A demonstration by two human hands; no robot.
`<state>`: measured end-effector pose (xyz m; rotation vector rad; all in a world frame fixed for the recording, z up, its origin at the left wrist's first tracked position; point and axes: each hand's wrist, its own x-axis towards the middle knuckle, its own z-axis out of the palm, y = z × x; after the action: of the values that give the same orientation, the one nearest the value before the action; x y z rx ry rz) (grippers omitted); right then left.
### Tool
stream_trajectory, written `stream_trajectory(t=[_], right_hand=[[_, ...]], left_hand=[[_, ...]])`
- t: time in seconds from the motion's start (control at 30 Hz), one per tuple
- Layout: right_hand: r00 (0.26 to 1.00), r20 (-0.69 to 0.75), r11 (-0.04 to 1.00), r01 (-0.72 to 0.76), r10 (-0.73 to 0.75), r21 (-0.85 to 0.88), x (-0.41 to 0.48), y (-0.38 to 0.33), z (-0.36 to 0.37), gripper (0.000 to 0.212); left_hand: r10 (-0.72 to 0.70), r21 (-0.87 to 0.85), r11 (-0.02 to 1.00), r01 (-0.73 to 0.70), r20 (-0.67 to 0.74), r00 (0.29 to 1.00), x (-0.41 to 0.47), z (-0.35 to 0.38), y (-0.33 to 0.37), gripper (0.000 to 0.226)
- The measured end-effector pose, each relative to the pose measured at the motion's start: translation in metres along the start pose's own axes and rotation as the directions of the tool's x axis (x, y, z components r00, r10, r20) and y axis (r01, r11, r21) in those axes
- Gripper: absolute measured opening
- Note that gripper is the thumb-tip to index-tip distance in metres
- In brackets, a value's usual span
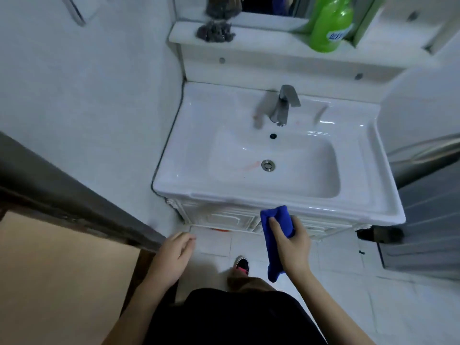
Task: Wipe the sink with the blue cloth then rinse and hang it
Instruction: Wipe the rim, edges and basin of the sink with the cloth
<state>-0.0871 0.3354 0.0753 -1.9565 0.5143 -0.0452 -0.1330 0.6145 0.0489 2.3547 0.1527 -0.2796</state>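
My right hand [290, 241] grips the blue cloth [275, 235] just near of the sink [293, 202]; left hand [174, 255] relaxed, empty; wiping not begun; next I'd lift the cloth into the basin.

Top of green bottle [331, 26] was cut off by picture's edge; label [336, 35] too blurred to read. Part of blue cloth [282, 216] was hidden under right hand [293, 247]. Orange thing [220, 229] under cabinet [224, 217] was mostly hidden.
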Motion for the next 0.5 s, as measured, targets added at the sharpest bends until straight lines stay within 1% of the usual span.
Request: stream_trajectory(t=[0.13, 0.27, 0.37, 0.5], right_hand=[[1.000, 0.009, 0.999, 0.022, -0.022, 0.029, 0.055, -0.025, -0.009, 0.015], [0.998, -0.062, 1.000, -0.009, 0.011, 0.028, 0.107, -0.036, -0.024, 0.018], [0.991, -0.127, 0.998, -0.047, 0.051, 0.035, 0.151, -0.032, -0.034, 0.022], [0.976, -0.205, 0.997, -0.082, 0.079, -0.007, 0.222, -0.017, -0.039, 0.023]], left_hand=[[0.099, 0.046, 0.994, -0.100, 0.021, 0.995, 0.068, -0.004, 0.039, 0.025], [0.183, 0.131, 0.975, -0.178, -0.027, 0.983, 0.138, -0.018, 0.061, 0.036], [0.226, 0.194, 0.958, -0.210, -0.062, 0.972, 0.196, -0.025, 0.058, 0.044], [0.259, 0.337, 0.909, -0.243, -0.002, 0.966, 0.277, -0.009, 0.044, 0.052]])
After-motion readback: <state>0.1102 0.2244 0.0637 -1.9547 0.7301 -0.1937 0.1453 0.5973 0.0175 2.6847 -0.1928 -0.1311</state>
